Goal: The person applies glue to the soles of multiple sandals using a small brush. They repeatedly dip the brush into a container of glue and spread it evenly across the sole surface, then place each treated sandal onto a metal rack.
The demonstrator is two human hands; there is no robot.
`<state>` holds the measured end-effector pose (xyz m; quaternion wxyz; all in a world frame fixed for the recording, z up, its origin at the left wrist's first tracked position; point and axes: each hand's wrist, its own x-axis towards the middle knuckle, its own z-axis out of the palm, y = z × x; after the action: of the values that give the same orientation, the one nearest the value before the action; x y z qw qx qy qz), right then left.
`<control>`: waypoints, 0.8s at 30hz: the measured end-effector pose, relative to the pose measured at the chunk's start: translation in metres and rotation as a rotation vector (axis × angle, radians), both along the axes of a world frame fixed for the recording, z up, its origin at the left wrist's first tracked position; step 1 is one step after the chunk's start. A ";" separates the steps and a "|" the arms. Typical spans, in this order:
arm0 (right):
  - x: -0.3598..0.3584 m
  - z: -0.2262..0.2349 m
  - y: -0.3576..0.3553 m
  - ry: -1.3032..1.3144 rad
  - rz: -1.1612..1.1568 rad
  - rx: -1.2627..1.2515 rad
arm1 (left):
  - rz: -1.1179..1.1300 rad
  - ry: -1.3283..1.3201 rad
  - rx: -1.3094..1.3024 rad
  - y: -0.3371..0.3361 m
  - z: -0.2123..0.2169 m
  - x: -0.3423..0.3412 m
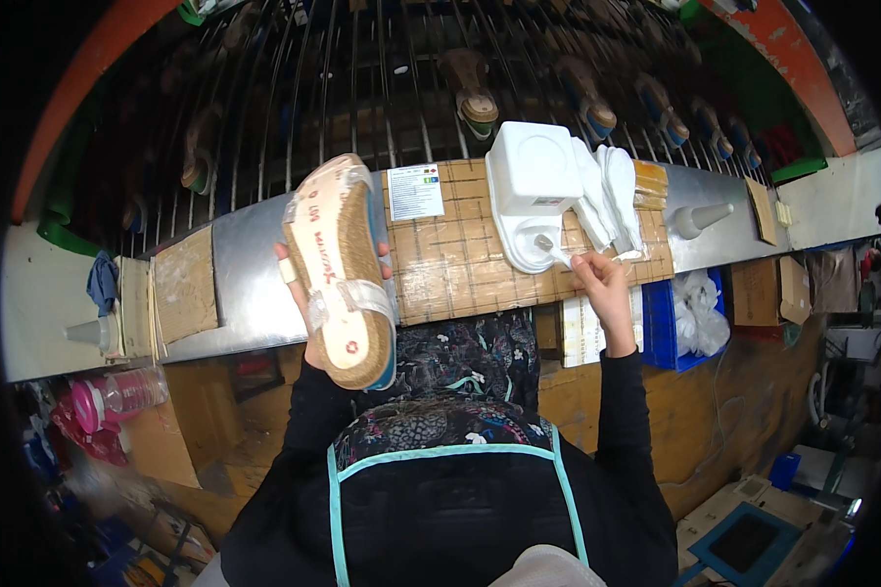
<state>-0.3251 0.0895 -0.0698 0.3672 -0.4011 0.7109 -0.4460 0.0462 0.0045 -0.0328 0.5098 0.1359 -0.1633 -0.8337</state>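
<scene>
My left hand (315, 323) holds a shoe sole on a last (338, 269), bottom side up, tan with a woven rope edge, white tape strips and red marks. It hovers over the metal bench edge (255, 274). My right hand (602, 279) reaches to the wooden work board (460, 259) and pinches the edge of a white insole-shaped piece (548, 252) at the foot of a stack of white pieces (607, 191). A white square box (533, 171) sits on that stack.
A wire rack conveyor (382, 88) behind the bench carries several shoes (470, 88). A white cone bottle (700, 217) stands to the right, another bottle (93, 333) at far left. A blue crate (671, 328) with white bags hangs under the bench. A paper label (416, 191) lies on the board.
</scene>
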 end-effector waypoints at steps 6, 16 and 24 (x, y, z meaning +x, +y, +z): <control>0.033 0.020 0.000 0.144 -0.004 -0.255 | 0.057 -0.486 -0.007 0.008 -0.012 -0.025; 0.145 0.097 -0.002 0.520 0.043 -0.712 | 0.000 -0.452 -0.263 0.014 0.020 -0.053; 0.163 0.091 -0.016 0.453 0.029 -0.680 | 0.196 -0.826 -0.601 0.020 0.021 -0.040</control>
<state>-0.1619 0.0736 0.0211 0.0542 -0.5976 0.5799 -0.5510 0.0063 0.0243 -0.0119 0.4952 0.3158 -0.5693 -0.5753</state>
